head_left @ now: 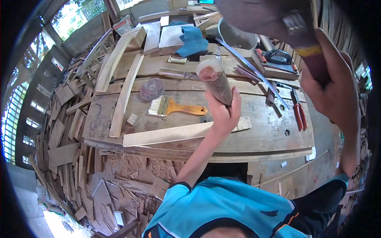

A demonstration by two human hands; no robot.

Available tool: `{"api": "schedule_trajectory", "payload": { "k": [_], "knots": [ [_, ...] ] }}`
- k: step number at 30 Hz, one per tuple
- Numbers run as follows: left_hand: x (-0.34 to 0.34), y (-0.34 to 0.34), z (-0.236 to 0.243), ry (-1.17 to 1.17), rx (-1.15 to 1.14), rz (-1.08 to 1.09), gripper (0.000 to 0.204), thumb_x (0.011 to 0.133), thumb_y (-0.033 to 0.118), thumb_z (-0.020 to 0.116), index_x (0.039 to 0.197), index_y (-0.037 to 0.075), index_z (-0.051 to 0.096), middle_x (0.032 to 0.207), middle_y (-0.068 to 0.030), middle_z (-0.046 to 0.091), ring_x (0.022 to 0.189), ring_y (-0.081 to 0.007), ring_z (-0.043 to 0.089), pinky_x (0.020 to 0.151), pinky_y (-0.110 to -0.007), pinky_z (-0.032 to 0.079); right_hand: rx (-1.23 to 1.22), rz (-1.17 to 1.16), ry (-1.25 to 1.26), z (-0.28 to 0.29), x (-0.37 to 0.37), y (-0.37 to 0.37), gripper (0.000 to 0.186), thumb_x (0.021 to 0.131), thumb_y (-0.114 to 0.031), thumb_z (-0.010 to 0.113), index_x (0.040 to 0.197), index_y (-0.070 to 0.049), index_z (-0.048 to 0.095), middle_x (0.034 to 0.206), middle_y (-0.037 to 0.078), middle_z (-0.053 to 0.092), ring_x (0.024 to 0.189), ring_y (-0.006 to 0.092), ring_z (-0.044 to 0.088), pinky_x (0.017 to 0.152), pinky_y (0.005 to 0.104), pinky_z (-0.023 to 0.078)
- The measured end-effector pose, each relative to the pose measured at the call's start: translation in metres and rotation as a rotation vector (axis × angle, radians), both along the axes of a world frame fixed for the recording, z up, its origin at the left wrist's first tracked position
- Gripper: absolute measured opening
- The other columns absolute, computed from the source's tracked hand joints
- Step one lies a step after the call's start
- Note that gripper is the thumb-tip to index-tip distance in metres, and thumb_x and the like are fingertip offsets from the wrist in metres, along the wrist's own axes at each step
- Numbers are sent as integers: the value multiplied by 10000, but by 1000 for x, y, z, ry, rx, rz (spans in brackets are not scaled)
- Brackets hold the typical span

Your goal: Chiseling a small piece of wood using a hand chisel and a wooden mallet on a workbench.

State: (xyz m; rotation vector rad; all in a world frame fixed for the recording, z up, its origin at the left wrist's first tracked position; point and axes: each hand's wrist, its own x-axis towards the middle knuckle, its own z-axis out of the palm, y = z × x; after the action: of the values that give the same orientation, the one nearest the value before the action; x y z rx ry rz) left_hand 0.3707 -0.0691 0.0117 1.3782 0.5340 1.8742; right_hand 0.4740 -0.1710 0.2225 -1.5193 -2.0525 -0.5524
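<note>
My left hand (pixel 224 113) is closed around a short grey-brown cylinder (pixel 216 83) with a rough reddish end, held above the workbench. High on the right, close to the camera, my right hand (pixel 331 83) grips the dark handle of a tool (pixel 295 29) with a yellow band and a broad dark head; its upper part leaves the picture, so I cannot tell its kind. Below my left hand lies a pale wooden strip (pixel 170 134). Left of it rest a paintbrush (pixel 178 108) with an orange handle and a wooden-handled tool (pixel 172 73).
The bench (pixel 246 142) also bears a round purplish disc (pixel 152 89), a long blue-white ruler (pixel 254 71), red-handled pliers (pixel 299 113), a blue cloth (pixel 192 41), a bucket (pixel 238 33) and long boards (pixel 127 95). Scrap wood (pixel 65 119) is heaped at the left.
</note>
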Motion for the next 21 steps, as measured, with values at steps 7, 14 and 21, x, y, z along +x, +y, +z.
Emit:
{"api": "schedule_trajectory", "payload": {
  "k": [7,14,21],
  "knots": [
    [-6,7,1,-119,-130,-84,351,790,56,568,1010,-59,320,775,-125,512,668,-159,520,589,-282,413,-331,-133,-365,9,-29,18,565,672,-42,656,1195,-52,442,773,161,552,675,233,537,611,318,434],
    [-2,-8,2,86,-7,-86,429,767,72,596,1053,-78,314,813,-171,531,706,-189,546,622,-300,427,-33,8,-628,11,-19,34,574,682,-22,644,1213,-71,431,814,165,554,693,242,541,625,315,435],
    [6,-11,0,104,72,-95,520,757,68,590,1135,-105,278,899,-216,532,814,-259,571,720,-338,445,-6,-94,-536,14,-28,28,549,709,-5,612,1219,-78,421,888,184,565,725,240,575,623,307,449]
  ]
}}
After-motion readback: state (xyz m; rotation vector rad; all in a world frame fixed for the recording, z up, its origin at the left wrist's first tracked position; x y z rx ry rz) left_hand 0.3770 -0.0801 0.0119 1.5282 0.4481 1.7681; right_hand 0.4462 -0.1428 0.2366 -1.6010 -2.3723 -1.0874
